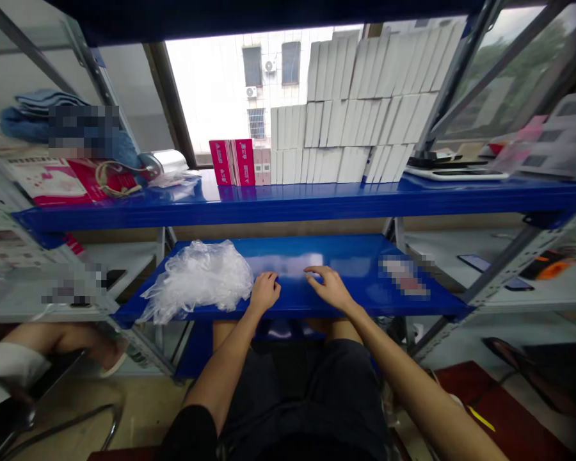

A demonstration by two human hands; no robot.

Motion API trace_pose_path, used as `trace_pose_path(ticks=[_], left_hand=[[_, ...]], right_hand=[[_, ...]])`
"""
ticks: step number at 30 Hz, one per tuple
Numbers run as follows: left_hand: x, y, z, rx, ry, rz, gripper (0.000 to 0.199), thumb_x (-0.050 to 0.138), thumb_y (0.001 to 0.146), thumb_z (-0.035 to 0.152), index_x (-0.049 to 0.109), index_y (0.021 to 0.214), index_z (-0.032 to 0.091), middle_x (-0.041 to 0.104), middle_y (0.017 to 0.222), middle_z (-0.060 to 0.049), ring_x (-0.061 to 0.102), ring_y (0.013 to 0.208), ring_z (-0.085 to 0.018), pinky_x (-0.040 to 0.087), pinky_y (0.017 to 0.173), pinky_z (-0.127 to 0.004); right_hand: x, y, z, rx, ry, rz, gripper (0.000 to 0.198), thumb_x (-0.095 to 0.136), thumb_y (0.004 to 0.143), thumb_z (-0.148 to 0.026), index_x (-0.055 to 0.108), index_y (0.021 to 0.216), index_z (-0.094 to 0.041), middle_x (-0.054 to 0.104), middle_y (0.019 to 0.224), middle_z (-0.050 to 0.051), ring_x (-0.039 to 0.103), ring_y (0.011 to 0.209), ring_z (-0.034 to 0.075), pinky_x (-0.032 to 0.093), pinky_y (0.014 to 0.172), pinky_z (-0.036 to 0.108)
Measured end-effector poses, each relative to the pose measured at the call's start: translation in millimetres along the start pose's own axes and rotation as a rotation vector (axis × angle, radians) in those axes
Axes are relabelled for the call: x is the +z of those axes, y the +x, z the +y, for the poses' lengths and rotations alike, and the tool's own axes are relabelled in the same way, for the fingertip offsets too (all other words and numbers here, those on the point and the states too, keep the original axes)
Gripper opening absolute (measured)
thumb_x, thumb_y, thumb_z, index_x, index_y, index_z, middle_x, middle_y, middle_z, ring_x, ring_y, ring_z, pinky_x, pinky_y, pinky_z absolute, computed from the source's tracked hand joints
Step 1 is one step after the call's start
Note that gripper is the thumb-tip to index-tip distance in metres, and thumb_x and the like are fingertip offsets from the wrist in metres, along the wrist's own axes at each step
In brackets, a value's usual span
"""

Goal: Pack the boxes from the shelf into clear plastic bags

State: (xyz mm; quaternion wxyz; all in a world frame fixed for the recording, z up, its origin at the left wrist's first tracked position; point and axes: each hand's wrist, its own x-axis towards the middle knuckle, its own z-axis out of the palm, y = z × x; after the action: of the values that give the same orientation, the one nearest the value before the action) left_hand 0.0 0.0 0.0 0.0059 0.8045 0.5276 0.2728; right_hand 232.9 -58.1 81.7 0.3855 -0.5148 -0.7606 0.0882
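Note:
My left hand [265,292] is over the blue lower shelf [288,250], its fingers loosely bent and a small gap beside the thumb. I see nothing in it. Just left of that hand lies a heaped pile of clear plastic bags [201,278]. My right hand [332,287] is also above the shelf, thumb and fingers apart, pointing toward the left hand, with nothing in its grasp. Bare blue surface shows between the two hands. On the right part of the shelf lies a flat item [403,275], blurred out by pixelation.
An upper blue shelf [288,202] crosses ahead, carrying stacked white boxes [355,121] and upright red boxes [233,163]. Folded denim [29,121] and a clear roll [170,163] sit at its left. Metal posts [504,262] flank the shelves. A seated person's leg [43,346] shows at left.

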Motion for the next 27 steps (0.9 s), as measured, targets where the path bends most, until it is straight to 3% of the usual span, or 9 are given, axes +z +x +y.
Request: trace_pose_path(ticks=[4,9,13,19,24,27], left_hand=[[-2,1,1,0.012,0.005,0.008,0.029,0.052,0.090,0.013,0.069,0.113,0.018,0.069,0.118,-0.012,0.061,0.114,-0.026,0.048,0.103,-0.041],[-2,1,1,0.010,0.003,0.010,0.036,0.050,0.092,0.013,0.066,0.123,0.018,0.068,0.124,-0.012,0.060,0.118,-0.027,0.046,0.106,-0.042],[-1,0,3,0.015,-0.008,0.006,0.041,0.048,0.094,0.014,0.061,0.133,0.018,0.067,0.128,-0.013,0.058,0.121,-0.027,0.045,0.107,-0.041],[-1,0,3,0.006,-0.030,0.025,0.032,0.049,0.093,0.014,0.067,0.120,0.017,0.068,0.120,-0.013,0.060,0.116,-0.027,0.046,0.106,-0.043],[-6,-2,10,0.034,-0.065,0.069,0.030,0.053,0.089,0.009,0.070,0.112,0.018,0.070,0.118,-0.011,0.061,0.118,-0.026,0.049,0.105,-0.043],[-26,-13,17,0.019,-0.114,0.235,0.032,0.051,0.091,0.008,0.070,0.115,0.020,0.069,0.126,-0.010,0.057,0.128,-0.025,0.046,0.112,-0.043]], right_hand=[[49,9,33,-0.003,-0.234,-0.064,0.037,0.050,0.100,-0.033,0.069,0.128,-0.019,0.068,0.135,0.013,0.057,0.130,0.026,0.041,0.113,0.041],[78,1,44,0.034,-0.335,-0.114,0.041,0.046,0.102,-0.034,0.064,0.135,-0.018,0.061,0.143,0.014,0.050,0.135,0.027,0.036,0.114,0.041],[81,-2,45,0.047,-0.338,-0.119,0.046,0.048,0.101,-0.035,0.056,0.143,-0.018,0.062,0.141,0.013,0.050,0.132,0.028,0.036,0.111,0.040],[79,-2,45,0.045,-0.353,-0.142,0.045,0.049,0.101,-0.036,0.056,0.143,-0.021,0.062,0.141,0.012,0.049,0.131,0.028,0.036,0.109,0.040],[80,-5,49,0.024,-0.368,-0.128,0.037,0.049,0.101,-0.035,0.065,0.131,-0.020,0.063,0.139,0.014,0.050,0.131,0.029,0.037,0.109,0.041],[82,0,41,-0.043,-0.309,-0.119,0.031,0.052,0.099,-0.030,0.068,0.123,-0.019,0.067,0.130,0.013,0.053,0.126,0.028,0.039,0.107,0.040]])
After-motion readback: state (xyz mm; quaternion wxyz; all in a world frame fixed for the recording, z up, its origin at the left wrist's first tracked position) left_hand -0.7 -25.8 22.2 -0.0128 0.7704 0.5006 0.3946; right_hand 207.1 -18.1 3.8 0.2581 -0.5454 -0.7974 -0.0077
